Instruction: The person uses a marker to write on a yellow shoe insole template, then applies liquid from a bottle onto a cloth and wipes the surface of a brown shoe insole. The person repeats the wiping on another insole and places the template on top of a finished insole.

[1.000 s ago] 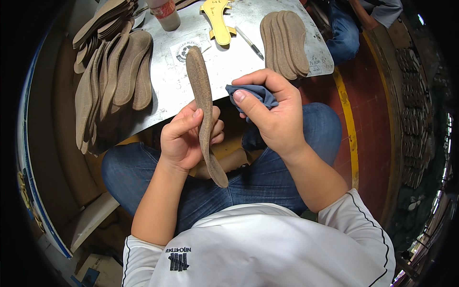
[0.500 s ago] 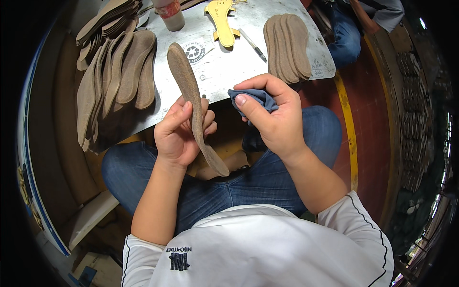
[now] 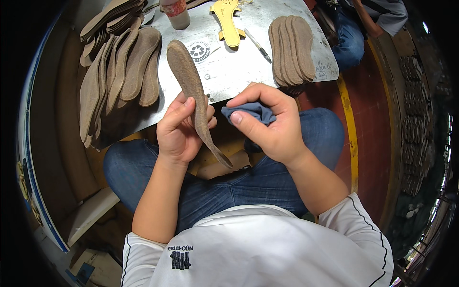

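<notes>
A brown, cork-like shoe insole [image 3: 187, 71] stands edge-up in my left hand [image 3: 179, 126], the thumb on its near side and the fingers behind it. Its narrow lower end points down toward my lap. To the right, my right hand [image 3: 279, 124] pinches a bunched blue-grey cloth [image 3: 253, 113] between thumb and fingers. A small gap lies between the cloth and the insole. Both hands are over my lap, just in front of the metal table's [image 3: 229, 86] near edge.
Several insoles fan out at the table's left [image 3: 138, 67], with more stacked behind. Another row of insoles [image 3: 294, 50] lies at the right. Between them are a yellow sole-shaped template [image 3: 227, 24], a pen [image 3: 258, 46] and a cup [image 3: 176, 14]. Another person's leg [image 3: 348, 43] shows at far right.
My right hand with the cloth has moved slightly down and toward the insole. The insole has turned a little in my left hand. The whole view has shifted slightly.
</notes>
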`<move>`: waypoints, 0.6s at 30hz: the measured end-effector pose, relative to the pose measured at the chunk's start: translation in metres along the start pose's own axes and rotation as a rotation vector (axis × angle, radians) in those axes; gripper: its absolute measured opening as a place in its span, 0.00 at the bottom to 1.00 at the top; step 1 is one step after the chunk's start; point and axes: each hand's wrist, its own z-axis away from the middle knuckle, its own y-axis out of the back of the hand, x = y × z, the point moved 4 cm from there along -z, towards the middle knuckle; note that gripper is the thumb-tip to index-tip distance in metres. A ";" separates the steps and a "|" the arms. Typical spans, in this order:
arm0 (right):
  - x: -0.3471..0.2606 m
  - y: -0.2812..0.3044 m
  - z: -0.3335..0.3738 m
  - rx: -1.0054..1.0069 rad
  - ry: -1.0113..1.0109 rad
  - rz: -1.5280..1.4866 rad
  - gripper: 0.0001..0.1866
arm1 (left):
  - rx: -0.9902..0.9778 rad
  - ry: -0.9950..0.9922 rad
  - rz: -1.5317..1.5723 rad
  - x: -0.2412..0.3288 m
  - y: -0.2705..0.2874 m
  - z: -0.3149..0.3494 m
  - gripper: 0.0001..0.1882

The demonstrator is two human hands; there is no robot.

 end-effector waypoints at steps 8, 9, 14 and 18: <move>-0.010 -0.010 -0.002 -0.217 0.200 0.182 0.09 | 0.071 -0.015 -0.024 0.001 0.012 -0.002 0.17; -0.011 -0.013 -0.002 -0.240 0.236 0.206 0.09 | 0.095 -0.012 -0.028 0.001 0.014 -0.001 0.17; -0.012 -0.018 -0.002 -0.227 0.347 0.299 0.10 | 0.094 0.014 -0.062 0.000 0.017 0.000 0.18; -0.012 -0.014 -0.003 -0.160 0.332 0.341 0.09 | 0.134 0.017 -0.113 -0.009 0.012 0.002 0.18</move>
